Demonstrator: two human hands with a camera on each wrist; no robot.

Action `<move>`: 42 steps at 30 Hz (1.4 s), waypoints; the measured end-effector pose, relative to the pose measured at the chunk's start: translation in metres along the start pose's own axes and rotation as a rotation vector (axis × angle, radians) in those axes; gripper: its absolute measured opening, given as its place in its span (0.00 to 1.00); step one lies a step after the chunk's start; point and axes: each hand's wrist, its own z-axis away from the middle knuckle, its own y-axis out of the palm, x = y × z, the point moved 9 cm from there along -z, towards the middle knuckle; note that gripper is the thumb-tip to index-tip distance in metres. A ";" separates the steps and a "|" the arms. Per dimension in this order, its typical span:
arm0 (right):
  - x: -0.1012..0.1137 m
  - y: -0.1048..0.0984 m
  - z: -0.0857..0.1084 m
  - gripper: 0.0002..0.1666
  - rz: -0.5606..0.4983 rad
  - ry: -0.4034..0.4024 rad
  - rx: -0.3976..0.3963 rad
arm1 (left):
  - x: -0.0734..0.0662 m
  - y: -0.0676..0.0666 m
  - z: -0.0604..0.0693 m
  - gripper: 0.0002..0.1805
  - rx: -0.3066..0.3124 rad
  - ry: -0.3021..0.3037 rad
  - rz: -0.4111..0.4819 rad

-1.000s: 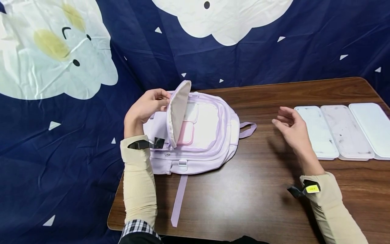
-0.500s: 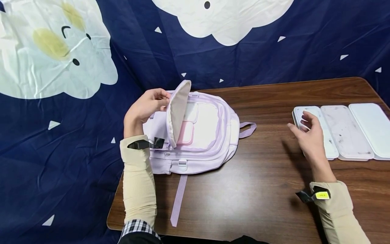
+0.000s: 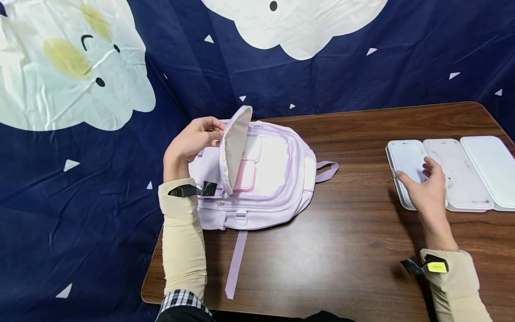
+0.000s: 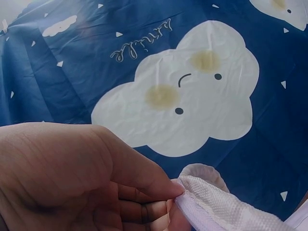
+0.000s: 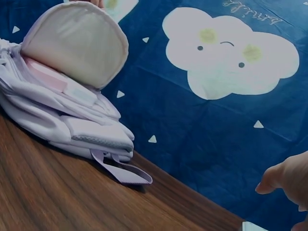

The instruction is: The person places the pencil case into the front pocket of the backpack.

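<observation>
A pale lilac backpack [image 3: 277, 212] lies on the table with its front pocket unzipped. My left hand [image 3: 193, 138] pinches the edge of the pocket flap [image 3: 235, 150] between thumb and fingers and keeps it raised; the left wrist view shows this flap edge [image 4: 226, 207] up close. Inside the pocket are a pink case [image 3: 246, 175] and a whitish case [image 3: 253, 147], both partly behind the flap. My right hand [image 3: 430, 192], thumb and fingers spread, is over the leftmost pale case [image 3: 402, 154]. Whether the thumb touches its left edge I cannot tell.
Against that case stand a pinkish-white case [image 3: 450, 152] and a white case [image 3: 488, 163], side by side. A lilac loop [image 3: 330, 172] sticks out from the backpack's right end, and a strap [image 3: 236, 266] trails toward the front. A blue cloth [image 3: 322, 80] hangs behind the table.
My right hand has moved right, from bare table to over the leftmost case, with fingers spread. My left hand and the flap have stayed put.
</observation>
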 end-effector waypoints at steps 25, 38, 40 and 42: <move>-0.025 -0.014 0.003 0.55 0.339 0.024 0.106 | 0.001 0.000 -0.002 0.09 0.003 -0.007 -0.008; -0.030 -0.005 0.022 0.61 0.420 -0.033 0.156 | -0.001 0.000 -0.001 0.09 -0.002 -0.004 -0.008; -0.029 -0.004 0.025 0.61 0.439 -0.051 0.157 | -0.001 -0.001 -0.001 0.09 -0.002 -0.004 -0.009; -0.029 -0.003 0.027 0.61 0.459 -0.066 0.160 | -0.001 -0.001 -0.001 0.09 -0.004 -0.004 -0.012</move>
